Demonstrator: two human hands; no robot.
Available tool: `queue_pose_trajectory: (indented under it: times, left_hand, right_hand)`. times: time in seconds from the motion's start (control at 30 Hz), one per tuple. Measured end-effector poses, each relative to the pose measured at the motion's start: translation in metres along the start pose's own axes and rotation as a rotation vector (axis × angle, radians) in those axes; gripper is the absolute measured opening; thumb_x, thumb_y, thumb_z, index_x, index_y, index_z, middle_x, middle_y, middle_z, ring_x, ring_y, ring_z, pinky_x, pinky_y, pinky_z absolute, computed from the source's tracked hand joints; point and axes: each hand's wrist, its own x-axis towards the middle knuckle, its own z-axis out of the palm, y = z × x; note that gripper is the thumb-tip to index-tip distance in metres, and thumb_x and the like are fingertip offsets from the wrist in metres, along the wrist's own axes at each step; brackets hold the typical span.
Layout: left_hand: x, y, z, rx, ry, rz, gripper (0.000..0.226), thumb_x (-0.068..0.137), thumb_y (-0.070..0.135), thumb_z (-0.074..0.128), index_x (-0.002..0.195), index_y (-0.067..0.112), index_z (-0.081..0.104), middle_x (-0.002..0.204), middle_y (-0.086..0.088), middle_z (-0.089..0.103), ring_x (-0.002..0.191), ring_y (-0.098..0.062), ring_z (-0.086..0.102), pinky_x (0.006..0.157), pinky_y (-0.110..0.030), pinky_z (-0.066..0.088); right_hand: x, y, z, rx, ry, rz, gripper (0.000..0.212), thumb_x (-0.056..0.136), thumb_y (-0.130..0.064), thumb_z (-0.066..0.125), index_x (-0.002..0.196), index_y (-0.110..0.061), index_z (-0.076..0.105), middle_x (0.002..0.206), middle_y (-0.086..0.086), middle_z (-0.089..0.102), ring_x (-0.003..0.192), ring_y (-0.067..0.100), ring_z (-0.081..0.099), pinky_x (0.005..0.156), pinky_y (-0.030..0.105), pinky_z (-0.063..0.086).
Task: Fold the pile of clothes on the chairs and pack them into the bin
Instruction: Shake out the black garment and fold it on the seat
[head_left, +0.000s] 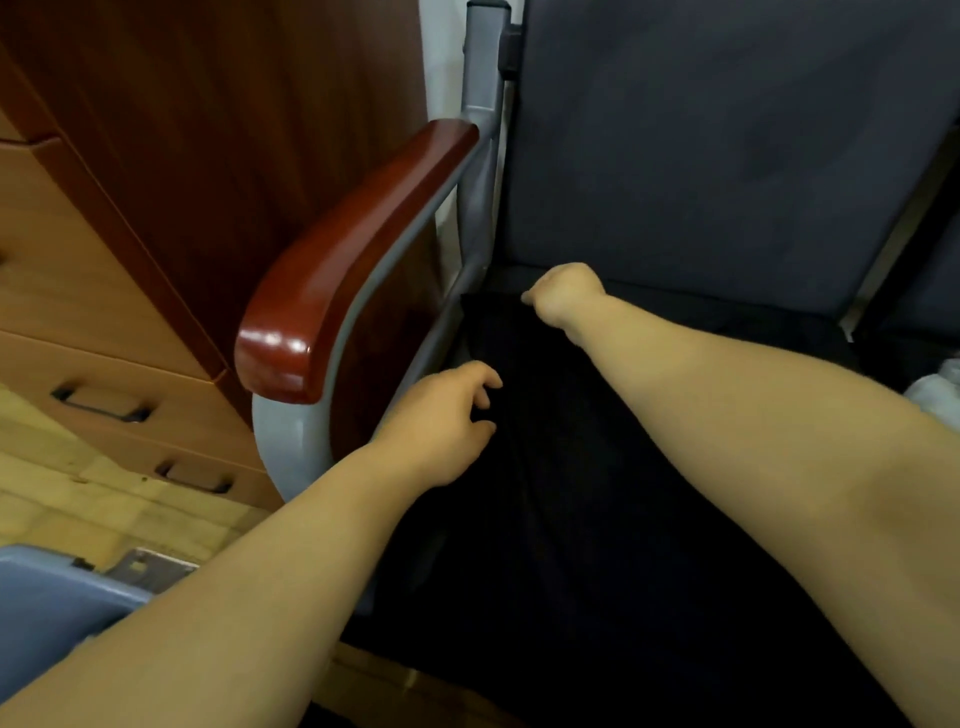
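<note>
At the far left of the frame stands a tan wooden drawer cabinet (104, 332) with black recessed handles. In the lower left corner the rim of a grey-blue plastic bin (47, 597) shows above the yellowish tiled floor (78, 499). Just right of these curves the glossy red-brown wooden armrest (332, 291) of a grey metal-framed chair with a dark blue-grey upholstered back (701, 156).

On the seat lies a black cloth garment (571, 519). Its long axis runs from the bottom of the frame up to the seat's rear edge at centre. The left hand (447, 421) rests on the garment's left edge beside the armrest, fingers half curled; whether they have caught any fabric I cannot tell. The right hand (563, 296), higher in the frame, is balled into a fist that pinches the garment's far edge where seat meets back. Something white (935, 395) peeks in at the right edge, too little of it to name.

Both hands sit at the garment's upper left part, and the cloth stretches down-frame toward the person. A fold would likely draw that far edge down along the long axis. The bin lies off to the left, nearer the left hand.
</note>
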Motion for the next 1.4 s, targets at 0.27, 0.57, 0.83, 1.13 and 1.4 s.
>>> queue_pose_trajectory:
  times: [0.27,0.57,0.83,1.13,1.4]
  left_hand:
    - [0.012,-0.002,0.000,0.044,0.093,-0.173,0.017,0.092,0.037,0.070,0.097,0.028,0.057,0.094,0.006,0.058,0.085,-0.017,0.059,0.076,-0.039,0.055]
    - [0.018,-0.011,-0.003,-0.149,0.083,-0.325,0.018,0.096,0.037,0.068,0.084,0.024,0.067,0.080,0.001,0.068,0.075,-0.018,0.065,0.065,-0.033,0.053]
    - [0.023,-0.008,-0.003,-0.160,0.122,-0.426,0.011,0.101,0.033,0.060,0.091,0.029,0.062,0.089,0.001,0.067,0.078,-0.016,0.067,0.071,-0.038,0.060]
    - [-0.005,-0.010,-0.011,-0.066,0.168,-0.364,0.018,0.094,0.035,0.067,0.088,0.026,0.053,0.083,0.003,0.058,0.079,-0.021,0.060,0.066,-0.031,0.043]
    - [-0.099,0.011,-0.016,0.091,-0.136,-0.213,0.029,0.094,0.044,0.069,0.086,0.018,0.059,0.082,-0.001,0.061,0.077,-0.016,0.057,0.063,-0.032,0.040]
  right_hand:
    - [-0.001,-0.020,0.010,-0.174,-0.079,-0.235,0.048,0.092,-0.048,0.070,0.123,-0.012,0.065,0.119,0.003,0.065,0.108,0.025,0.063,0.089,0.037,0.053]
    - [0.021,-0.012,-0.007,0.459,-0.119,0.130,0.014,0.088,-0.020,0.080,0.095,-0.017,0.068,0.091,-0.001,0.069,0.081,0.012,0.066,0.067,0.024,0.052]
    - [0.039,0.005,-0.005,0.651,0.021,0.197,0.022,0.096,-0.009,0.070,0.082,-0.017,0.055,0.105,0.013,0.072,0.087,0.019,0.071,0.076,0.029,0.063]
    - [-0.043,0.014,-0.022,0.104,0.028,-0.289,0.048,0.092,-0.028,0.074,0.137,-0.022,0.060,0.130,-0.002,0.060,0.117,0.016,0.059,0.095,0.023,0.043]
    - [-0.219,0.092,-0.015,-0.202,-0.140,-0.351,0.057,0.094,-0.050,0.066,0.143,-0.024,0.052,0.148,-0.001,0.046,0.135,0.025,0.046,0.113,0.038,0.041]
